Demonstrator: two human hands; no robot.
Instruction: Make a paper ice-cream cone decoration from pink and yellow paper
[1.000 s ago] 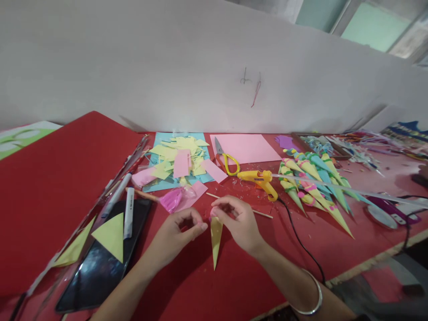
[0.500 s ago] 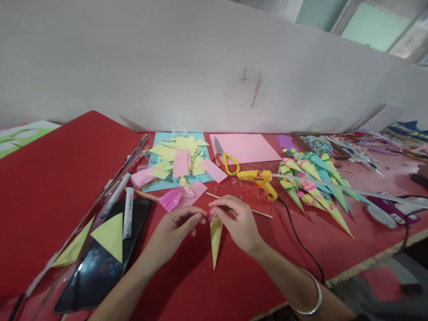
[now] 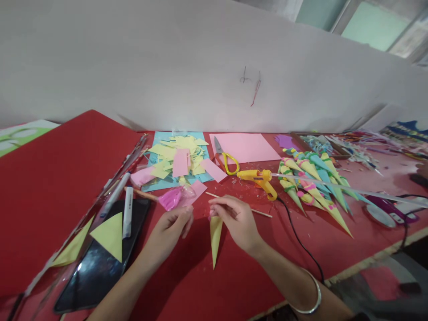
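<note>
A small yellow paper cone [image 3: 216,238] points down toward me on the red table, with a bit of pink at its wide top. The fingers of my right hand [image 3: 234,223] are closed on that top and partly cover it. My left hand [image 3: 174,225] is raised to the left of the cone, apart from it, its fingers curled and thumb against the index finger; what it holds, if anything, is too small to tell. A thin wooden stick [image 3: 261,213] lies behind my right hand. Just beyond my left hand is a bright pink piece in clear plastic [image 3: 171,199].
A yellow glue gun [image 3: 259,178] with a black cord and scissors [image 3: 230,164] lie behind. Decorated cones [image 3: 312,178] are piled at right. Yellow paper pieces [image 3: 182,145] are heaped behind; a dark phone-like device [image 3: 96,272], yellow triangles and a marker [image 3: 128,214] lie left.
My left hand has drawn back to the left, away from the cone, and its fingers have curled in. My right hand remains at the cone's top.
</note>
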